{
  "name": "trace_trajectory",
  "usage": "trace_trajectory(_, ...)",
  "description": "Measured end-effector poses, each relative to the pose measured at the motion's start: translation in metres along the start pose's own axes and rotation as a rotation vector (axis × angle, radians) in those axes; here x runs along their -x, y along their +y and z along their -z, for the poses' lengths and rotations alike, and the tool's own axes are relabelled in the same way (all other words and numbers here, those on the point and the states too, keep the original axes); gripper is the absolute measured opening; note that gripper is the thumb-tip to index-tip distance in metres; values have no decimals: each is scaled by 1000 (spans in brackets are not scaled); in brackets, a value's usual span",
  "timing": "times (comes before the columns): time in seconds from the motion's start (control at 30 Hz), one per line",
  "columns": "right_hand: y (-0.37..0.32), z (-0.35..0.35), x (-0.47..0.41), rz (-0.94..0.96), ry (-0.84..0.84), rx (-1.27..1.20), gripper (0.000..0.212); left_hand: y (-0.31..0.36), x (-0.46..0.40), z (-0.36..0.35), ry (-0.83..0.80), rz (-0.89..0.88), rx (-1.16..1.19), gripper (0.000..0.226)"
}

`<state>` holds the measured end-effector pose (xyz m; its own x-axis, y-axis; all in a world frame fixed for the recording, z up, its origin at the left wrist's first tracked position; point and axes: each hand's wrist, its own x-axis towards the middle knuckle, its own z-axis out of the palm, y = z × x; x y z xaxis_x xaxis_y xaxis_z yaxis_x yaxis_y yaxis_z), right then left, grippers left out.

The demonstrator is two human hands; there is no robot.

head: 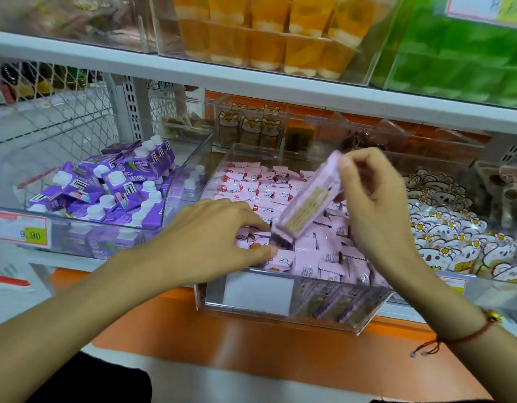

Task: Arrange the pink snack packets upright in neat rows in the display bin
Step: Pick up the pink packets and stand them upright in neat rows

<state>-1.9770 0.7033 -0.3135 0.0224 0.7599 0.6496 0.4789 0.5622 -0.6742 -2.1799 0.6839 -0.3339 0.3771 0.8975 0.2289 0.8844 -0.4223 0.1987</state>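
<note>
— While the head view is taken first, what is held by the right hand (376, 199)?

— A pink packet (308, 196) is pinched between its thumb and fingertips and is held tilted above the clear display bin (280, 303), its printed back turned toward the camera. A red string bracelet (466, 335) is worn on that wrist.

— And the left hand (210, 242)?

— It is lowered into the near left part of the bin, with the fingers curled down onto the pink snack packets (324, 251). A small packet seems to be nipped between thumb and forefinger, though whether it is truly gripped cannot be told through the blur.

— How are the packets laid?

— Toward the far side they are seen lying flat and overlapped, cloud prints upward. Near the front wall some are stood on edge, closely packed.

— What is set around the bin?

— To the left, purple cartons (111, 187) with white caps are heaped in another clear bin, and a price tag (21, 228) is fixed to its front. To the right, flower-printed packets (455, 234) are piled. On the shelf above, orange jelly cups (269, 36) are stacked.
</note>
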Motion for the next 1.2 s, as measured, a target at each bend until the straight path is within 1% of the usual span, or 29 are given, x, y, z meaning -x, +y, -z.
trace_trajectory(0.07,0,5,-3,-177,127,-158,17,1,0,1,27,23,78,52)
trace_trajectory(0.1,0,6,-4,-294,142,-259,17,2,1,2,52,35,147,56)
trace_trajectory(0.17,-1,5,-2,-486,87,-383,17,4,1,4,140,58,328,61)
trace_trajectory(0.2,-1,3,0,-542,52,-417,18,5,2,4,191,55,411,61)
trace_trajectory(0.27,-2,-1,4,-598,5,-500,20,10,2,5,265,-6,493,58)
trace_trajectory(0.33,-6,-3,5,-648,-51,-593,21,12,2,6,317,-88,508,47)
trace_trajectory(0.4,-9,-2,3,-672,-117,-621,20,12,2,8,341,-72,610,33)
trace_trajectory(0.43,-9,-1,1,-645,-130,-575,22,12,2,10,340,-23,722,30)
trace_trajectory(0.47,-7,1,0,-567,-142,-477,25,12,1,13,331,42,837,31)
trace_trajectory(0.5,-6,4,-1,-437,-169,-348,30,12,0,15,319,107,912,32)
trace_trajectory(0.53,-7,7,0,-288,-229,-230,36,12,-1,17,308,161,950,31)
trace_trajectory(0.57,-10,9,1,-162,-322,-135,42,12,-2,18,296,202,986,29)
trace_trajectory(0.63,-14,9,5,1,-488,6,46,13,-3,19,268,258,1070,31)
trace_trajectory(0.67,-15,7,6,53,-520,47,45,13,-3,18,252,272,1085,34)
trace_trajectory(0.73,-14,5,7,73,-513,69,41,14,-3,17,223,288,1072,35)
trace_trajectory(0.87,-11,3,6,-46,-489,-14,31,11,-4,15,245,257,1087,32)
trace_trajectory(0.9,-9,3,4,-109,-473,-66,29,10,-4,14,277,231,1031,28)
trace_trajectory(0.97,-4,5,2,-241,-441,-197,26,3,-3,11,358,139,804,15)
trace_trajectory(1.03,1,6,-1,-367,-412,-326,28,-3,-1,9,386,64,583,13)
trace_trajectory(1.13,6,7,-3,-523,-332,-548,51,-6,3,10,329,-22,310,16)
trace_trajectory(1.2,9,7,-4,-548,-278,-648,59,-7,5,10,233,-99,212,20)
